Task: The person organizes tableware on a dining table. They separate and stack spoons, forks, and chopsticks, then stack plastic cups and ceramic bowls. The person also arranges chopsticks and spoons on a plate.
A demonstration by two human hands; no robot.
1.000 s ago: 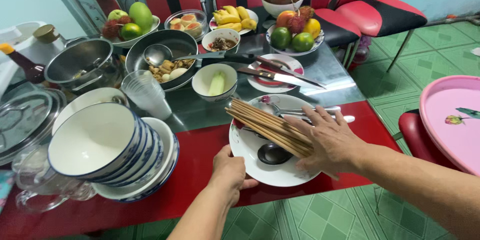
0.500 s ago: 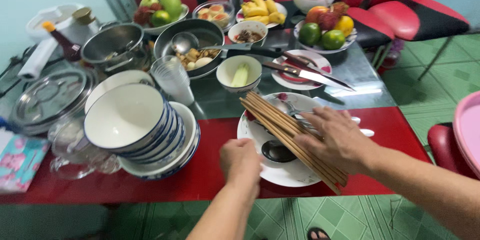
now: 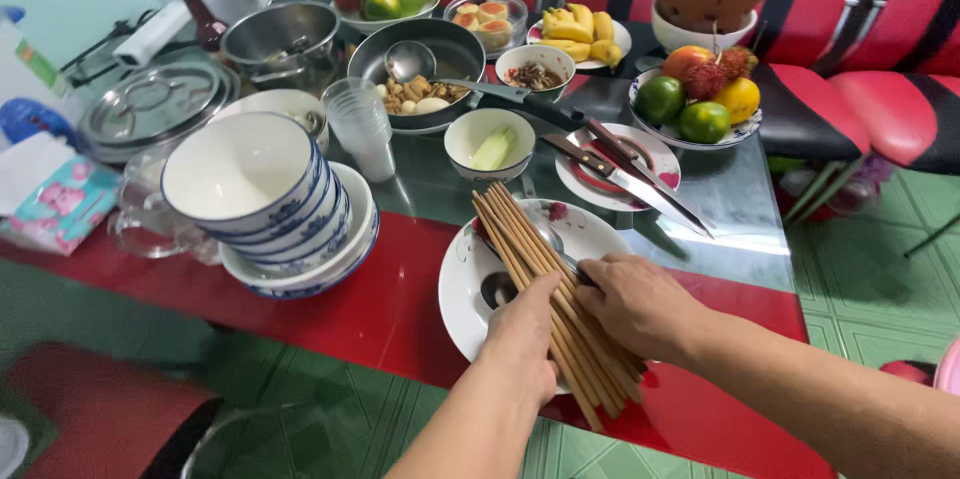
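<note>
Green tiled floor (image 3: 860, 319) and red-black chairs (image 3: 900, 99) frame a red table (image 3: 390, 309) with a glass top further back, crowded with dishes. Near its front edge we see a white plate (image 3: 462, 289) carrying a bundle of wooden chopsticks (image 3: 520, 239) laid diagonally, tips toward the table's middle, butt ends past the plate's near rim. Our left hand (image 3: 522, 339) sits on the chopsticks' near half, fingers curled down over them; how tightly it grips we cannot tell. Our right hand (image 3: 635, 304) lies just beside it, fingers bent around the bundle from the right side, touching the sticks. A dark spoon (image 3: 497, 289) lies on the plate under the sticks, partly hidden. Left of the plate, toward the front-left edge, a stack of white bowls (image 3: 250, 194) with blue trim. Behind it, stacked clear cups (image 3: 362, 124) and a glass jug (image 3: 145, 214). Mid-table: a small bowl (image 3: 487, 139) with a pale green slice, and a saucer (image 3: 630, 164) bearing two knives (image 3: 640, 184). Further back: a steel pan (image 3: 445, 49) with ladle (image 3: 410, 59) and food, a steel pot (image 3: 280, 34), a lid (image 3: 155, 104), fruit plates (image 3: 700, 94), bananas (image 3: 575, 27). At the left edge, a tissue pack (image 3: 65, 204).
</note>
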